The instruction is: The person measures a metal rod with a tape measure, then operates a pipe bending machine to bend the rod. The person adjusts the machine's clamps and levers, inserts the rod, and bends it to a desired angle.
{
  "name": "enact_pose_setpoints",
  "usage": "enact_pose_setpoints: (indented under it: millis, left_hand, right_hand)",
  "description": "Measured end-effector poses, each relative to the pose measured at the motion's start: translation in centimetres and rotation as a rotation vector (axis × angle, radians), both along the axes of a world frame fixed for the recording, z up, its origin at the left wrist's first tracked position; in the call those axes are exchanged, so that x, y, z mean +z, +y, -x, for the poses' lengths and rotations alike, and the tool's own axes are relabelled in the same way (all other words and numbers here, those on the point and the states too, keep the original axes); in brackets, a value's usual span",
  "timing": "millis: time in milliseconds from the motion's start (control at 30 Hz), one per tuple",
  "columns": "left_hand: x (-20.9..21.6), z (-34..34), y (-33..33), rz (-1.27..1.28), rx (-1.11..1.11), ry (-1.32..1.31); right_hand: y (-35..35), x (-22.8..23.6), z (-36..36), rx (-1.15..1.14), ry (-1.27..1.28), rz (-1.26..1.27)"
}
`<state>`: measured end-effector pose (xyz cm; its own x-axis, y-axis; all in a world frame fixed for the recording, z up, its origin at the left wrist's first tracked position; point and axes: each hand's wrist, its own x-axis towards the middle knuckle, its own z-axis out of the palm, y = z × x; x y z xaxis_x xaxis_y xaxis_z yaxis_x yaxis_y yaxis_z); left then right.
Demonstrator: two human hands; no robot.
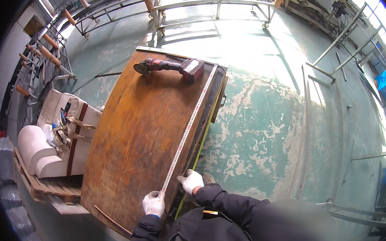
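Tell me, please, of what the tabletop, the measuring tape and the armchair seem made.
Tabletop: likely wood; worn, orange-brown, streaked and scuffed.
Measuring tape: probably thin coated metal; pale with printed marks, stretched straight.
Armchair: cream upholstery with rounded padding; fabric or leather, I cannot tell.

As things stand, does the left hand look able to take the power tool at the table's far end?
Probably not from here: the left hand pinches the measuring tape at the near end, while the power tool lies far up the tabletop. Nothing seems to block the way.
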<state>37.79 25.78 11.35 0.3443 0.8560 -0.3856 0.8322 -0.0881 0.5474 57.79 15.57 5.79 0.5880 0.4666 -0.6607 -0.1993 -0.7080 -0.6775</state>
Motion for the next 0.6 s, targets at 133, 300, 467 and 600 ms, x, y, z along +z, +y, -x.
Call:
enact_pose_setpoints:
  millis: [133, 300, 467, 600]
  left_hand:
    - [-0.7, 0.2, -0.2, -0.002, -0.004, -0.018]
    - [-0.9, 0.5, -0.6, -0.009, 0.024, -0.027]
    - [-0.5, 0.5, -1.0, 0.0, 0.034, -0.035]
    - [-0.2, 0.3, -1.0, -0.021, 0.022, -0.015]
  right_hand:
    - [-0.1, -0.5, -0.2, 0.027, 0.057, 0.005]
    - [0.1, -1.1, 0.0, 0.0, 0.111, -0.014]
    - [0.0, -0.5, 0.1, -0.042, 0.13, -0.052]
    - [-0.1, 0.9, -0.2, -0.042, 0.139, -0.048]
